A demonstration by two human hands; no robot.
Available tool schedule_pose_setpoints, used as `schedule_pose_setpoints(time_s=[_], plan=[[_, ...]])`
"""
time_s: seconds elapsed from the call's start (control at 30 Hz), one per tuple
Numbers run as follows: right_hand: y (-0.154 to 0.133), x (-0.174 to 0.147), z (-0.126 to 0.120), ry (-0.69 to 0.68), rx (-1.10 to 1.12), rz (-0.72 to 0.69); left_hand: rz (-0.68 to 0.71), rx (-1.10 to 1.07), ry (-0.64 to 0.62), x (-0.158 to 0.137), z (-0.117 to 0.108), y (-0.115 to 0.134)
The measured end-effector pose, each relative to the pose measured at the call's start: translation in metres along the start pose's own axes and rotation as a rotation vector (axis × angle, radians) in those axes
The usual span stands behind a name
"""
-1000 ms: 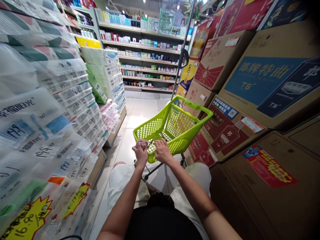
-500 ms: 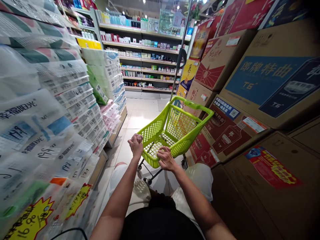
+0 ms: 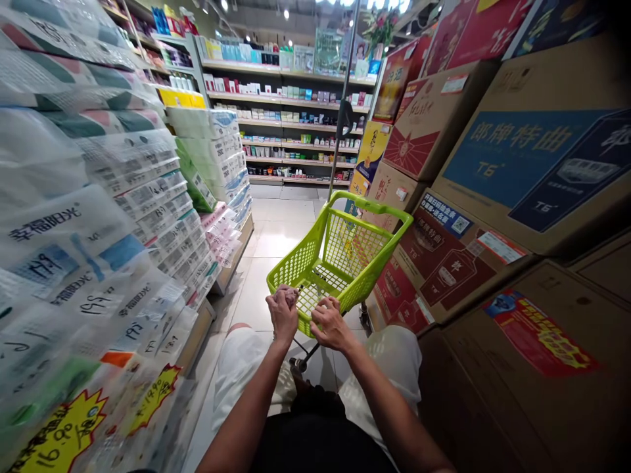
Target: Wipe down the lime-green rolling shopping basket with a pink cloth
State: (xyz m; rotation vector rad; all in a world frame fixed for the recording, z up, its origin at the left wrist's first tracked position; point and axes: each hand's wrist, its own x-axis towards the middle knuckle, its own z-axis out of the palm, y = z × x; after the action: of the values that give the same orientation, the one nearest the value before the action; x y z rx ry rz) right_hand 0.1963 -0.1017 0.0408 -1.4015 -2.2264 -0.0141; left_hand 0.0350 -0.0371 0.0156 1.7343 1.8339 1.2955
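A lime-green plastic shopping cart [image 3: 369, 279] with a perforated basket stands in front of my knees, its near end towards me. My left hand [image 3: 282, 318] is closed around a small pinkish crumpled thing [image 3: 291, 297], perhaps a cloth, at the near left corner of the basket. Just right of it, my right hand [image 3: 329, 323] has its fingers curled over the basket's near rim. Only a narrow gap separates the hands. Through the basket's open top I see its grid floor.
Stacked packs of tissue paper [image 3: 142, 190] with handwritten prices line the left side. Large cardboard cartons [image 3: 522, 164] rise close on the right. A tiled floor [image 3: 266, 226] runs between them to shelves of small goods [image 3: 290, 105]. A tall pole [image 3: 340, 131] stands behind the cart.
My left hand has moved right along the cart's near rim, closer to my right hand, still with the pinkish thing. The cart appears slightly further left in view.
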Motion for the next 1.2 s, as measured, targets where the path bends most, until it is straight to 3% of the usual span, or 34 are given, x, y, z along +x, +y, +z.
schedule_pose_setpoints(time_s=[0.2,0.3,0.43,0.6,0.7,0.87,1.0,1.2], plan=[[0.006,0.011,0.012,0.023,0.063,-0.014,-0.102,0.077,0.013,0.072,-0.012,-0.006],[0.010,0.012,0.016,0.047,0.070,-0.028,-0.128,0.096,-0.008,0.085,-0.015,-0.009],[0.017,0.002,0.014,0.073,0.080,-0.039,-0.180,0.049,-0.015,0.056,-0.011,-0.013],[0.039,-0.012,-0.001,0.079,0.076,-0.049,-0.121,-0.053,-0.046,-0.011,0.002,-0.006],[0.047,-0.016,-0.010,0.089,-0.021,-0.032,-0.080,-0.091,-0.086,-0.034,0.008,0.001],[0.038,-0.013,-0.003,0.174,-0.253,0.026,-0.107,-0.062,-0.059,-0.018,0.010,0.011],[0.031,-0.002,0.015,0.248,-0.249,0.056,-0.136,-0.055,0.017,0.008,0.010,0.012],[0.046,0.010,0.027,0.254,-0.182,0.089,-0.149,-0.149,0.023,-0.019,0.018,-0.019]])
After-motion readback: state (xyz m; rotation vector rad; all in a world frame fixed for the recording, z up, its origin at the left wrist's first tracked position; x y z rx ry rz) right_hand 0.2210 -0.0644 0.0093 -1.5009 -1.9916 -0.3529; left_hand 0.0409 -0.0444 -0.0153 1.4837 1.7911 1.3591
